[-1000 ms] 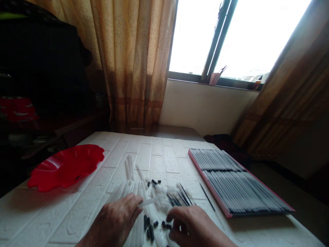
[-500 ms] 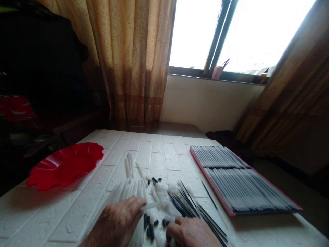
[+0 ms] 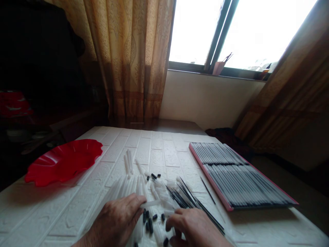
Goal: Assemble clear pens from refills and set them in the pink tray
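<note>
My left hand (image 3: 117,218) is closed, pinching a translucent plastic tube (image 3: 151,203) between thumb and fingers, above a pile of similar clear tubes (image 3: 125,187). My right hand (image 3: 192,226) hovers low over the table with its fingers bent and a gap between thumb and forefinger. Just beside its fingertips lies a small black cap (image 3: 166,241). Several more black caps (image 3: 150,225) are scattered between the two hands. Beyond the right hand is a loose bundle of thin black rods (image 3: 182,195). The lower edge of the view cuts off part of both hands.
A pink-edged tray (image 3: 210,183) with rows of clear tubes with black ends stands at the right. On the left sits a red wavy-rimmed plate (image 3: 64,161). The table (image 3: 164,144) has a white brick-pattern cover. Curtains (image 3: 128,58) and a window are behind.
My right hand has shifted slightly, its fingers loosening apart, and a black cap now lies lower, near its fingertips. My left hand keeps the tube in nearly the same place. The view has tilted slightly.
</note>
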A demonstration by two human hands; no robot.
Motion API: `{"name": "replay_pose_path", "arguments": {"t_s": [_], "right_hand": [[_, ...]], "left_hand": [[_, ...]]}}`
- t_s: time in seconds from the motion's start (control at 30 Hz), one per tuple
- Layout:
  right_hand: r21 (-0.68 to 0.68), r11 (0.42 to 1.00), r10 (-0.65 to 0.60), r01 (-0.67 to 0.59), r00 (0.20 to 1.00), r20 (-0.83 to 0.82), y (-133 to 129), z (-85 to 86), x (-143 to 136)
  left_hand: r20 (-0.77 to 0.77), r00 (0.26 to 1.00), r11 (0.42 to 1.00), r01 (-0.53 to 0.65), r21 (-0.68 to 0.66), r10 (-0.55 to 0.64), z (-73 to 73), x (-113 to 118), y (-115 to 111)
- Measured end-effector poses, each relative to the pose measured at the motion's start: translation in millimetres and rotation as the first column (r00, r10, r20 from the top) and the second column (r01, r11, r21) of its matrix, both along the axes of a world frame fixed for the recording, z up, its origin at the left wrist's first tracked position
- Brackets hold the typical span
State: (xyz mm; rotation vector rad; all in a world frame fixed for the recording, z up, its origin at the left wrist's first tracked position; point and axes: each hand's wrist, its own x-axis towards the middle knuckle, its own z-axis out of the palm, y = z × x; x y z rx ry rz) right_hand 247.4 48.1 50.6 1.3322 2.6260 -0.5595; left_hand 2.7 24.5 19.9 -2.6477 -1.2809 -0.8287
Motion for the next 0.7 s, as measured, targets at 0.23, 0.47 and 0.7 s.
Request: {"name": "replay_pose_path", "arguments": {"t_s": [0.23,0.47,0.7], "right_hand": [[0.067,0.994,0.081,-0.087,0.993,0.091,-0.9,-6.9,-14.4],[0.119,0.988,-0.043,0.100,0.913,-0.407,0.8,-7.1,3.9],[0.204,0.962,-0.030,0.181,0.813,-0.582,3.0,-13.1,9.1]], "left_hand": [[-0.022,1.000,0.999,0.009,0.046,-0.008,5.2,2.2,-0.3],[-0.016,0.999,0.998,0.041,0.054,-0.040,13.5,6.7,-2.4],[0.010,0.999,0.996,0.046,0.079,-0.047,14.8,6.4,-1.5]]}}
